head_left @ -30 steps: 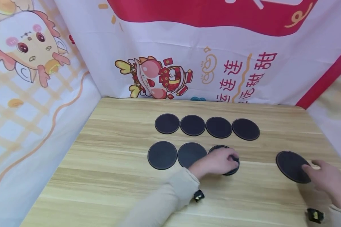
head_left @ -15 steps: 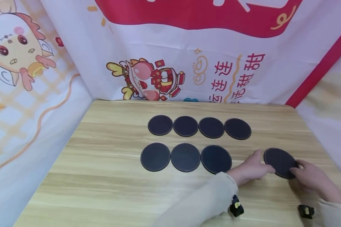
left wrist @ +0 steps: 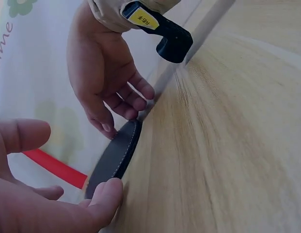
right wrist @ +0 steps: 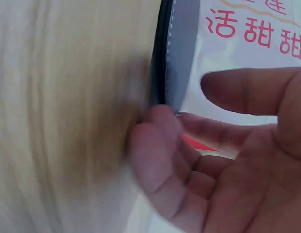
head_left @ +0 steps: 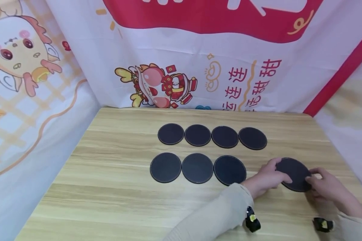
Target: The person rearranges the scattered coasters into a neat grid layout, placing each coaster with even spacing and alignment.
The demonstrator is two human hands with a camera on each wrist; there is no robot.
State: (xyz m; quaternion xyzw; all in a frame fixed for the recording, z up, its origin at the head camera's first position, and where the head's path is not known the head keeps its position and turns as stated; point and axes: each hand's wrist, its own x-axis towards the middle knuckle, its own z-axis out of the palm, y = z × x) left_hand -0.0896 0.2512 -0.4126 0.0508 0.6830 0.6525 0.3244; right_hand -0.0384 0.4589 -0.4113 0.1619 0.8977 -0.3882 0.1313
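A round black coaster (head_left: 295,174) with a stitched rim is held over the right part of the wooden table, between both hands. My left hand (head_left: 266,176) grips its left edge, thumb overlapping the top face in the head view. From the opposite side, my right hand (head_left: 327,188) pinches the right edge. The left wrist view shows the coaster (left wrist: 110,155) edge-on, a left fingertip at its near rim and the right hand (left wrist: 104,68) behind. In the right wrist view, fingertips sit right at the rim of the coaster (right wrist: 183,48), whose edge looks thick and dark.
A back row of several touching black coasters (head_left: 197,135) lies on the table (head_left: 102,201). In front of it lies a row of three more coasters (head_left: 197,168), left of my hands. Printed cloth (head_left: 184,47) hangs behind the table and at both sides.
My left hand has left the third front-row coaster and moved right to the held coaster's left edge. The right hand has brought that coaster slightly left. The head view has shifted a little.
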